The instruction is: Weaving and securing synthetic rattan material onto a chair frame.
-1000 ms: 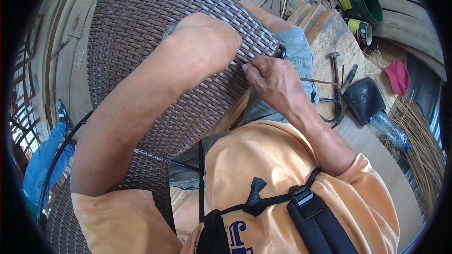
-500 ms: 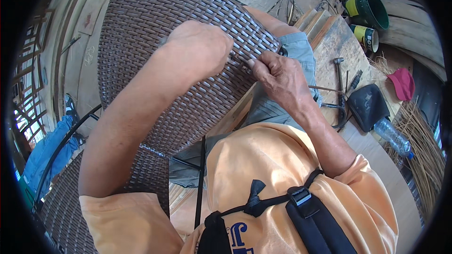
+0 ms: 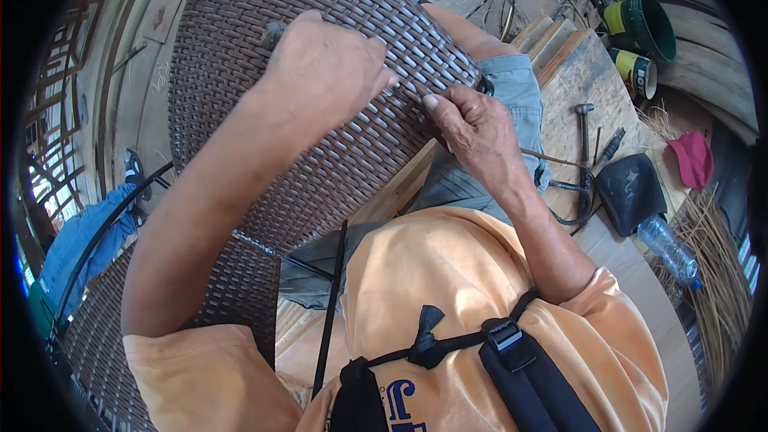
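A dark brown woven wicker panel [image 3: 320, 184], part of a chair, lies across my lap. Over its middle, my left hand [image 3: 320, 72] is closed in a fist. A rounded grey end [image 3: 274, 34] of some tool pokes out beside the fist; the rest is hidden. My right hand [image 3: 480, 128] is at the panel's right edge, thumb and fingers pinched together on a thin brown wicker strand [image 3: 554, 158]. The strand's tail trails rightward from under that hand. Where it meets the weave is covered by my fingers.
To the right, a board holds a hammer [image 3: 584, 136], a dark pouch [image 3: 630, 194] and a clear plastic bottle [image 3: 670, 252]. Beyond are green buckets [image 3: 644, 26], a red cap [image 3: 692, 158] and dry strands [image 3: 716, 280]. Another person's jeans leg [image 3: 84, 232] shows at left.
My left hand has risen slightly away from the right hand, and the grey end beside it shows more. My right hand keeps its pinch. The whole view has shifted a little.
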The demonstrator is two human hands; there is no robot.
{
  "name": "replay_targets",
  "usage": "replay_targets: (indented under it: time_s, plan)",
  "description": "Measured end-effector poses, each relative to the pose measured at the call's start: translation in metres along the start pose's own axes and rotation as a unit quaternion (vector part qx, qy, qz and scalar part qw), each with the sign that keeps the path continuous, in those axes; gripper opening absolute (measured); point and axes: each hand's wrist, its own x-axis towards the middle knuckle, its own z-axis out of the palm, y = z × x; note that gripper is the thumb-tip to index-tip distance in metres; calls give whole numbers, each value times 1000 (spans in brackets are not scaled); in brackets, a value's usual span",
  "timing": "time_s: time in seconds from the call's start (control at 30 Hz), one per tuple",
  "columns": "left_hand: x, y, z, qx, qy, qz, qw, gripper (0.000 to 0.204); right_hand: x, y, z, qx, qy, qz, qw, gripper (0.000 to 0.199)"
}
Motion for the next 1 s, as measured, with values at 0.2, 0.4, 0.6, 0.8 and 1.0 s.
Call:
replay_targets:
  time_s: [0.2, 0.4, 0.6, 0.8, 1.0]
  plan:
    - [12, -18, 26, -76, 113, 87, 987, 31, 1, 6, 3, -3, 29, -2, 1000, 33]
    - [14, -17, 24, -101, 82, 81, 988, 30, 0, 7, 5, -29, 45, -50, 997, 31]
    - [11, -11, 28, -114, 121, 78, 983, 29, -3, 1, 6, -64, 35, -35, 997, 32]
    - [7, -3, 33, -137, 178, 50, 973, 26, -10, -8, 12, -104, 47, -3, 993, 33]
    - [3, -1, 38, -138, 218, 31, 966, 25, -5, -21, 13, -248, 45, 8, 968, 29]
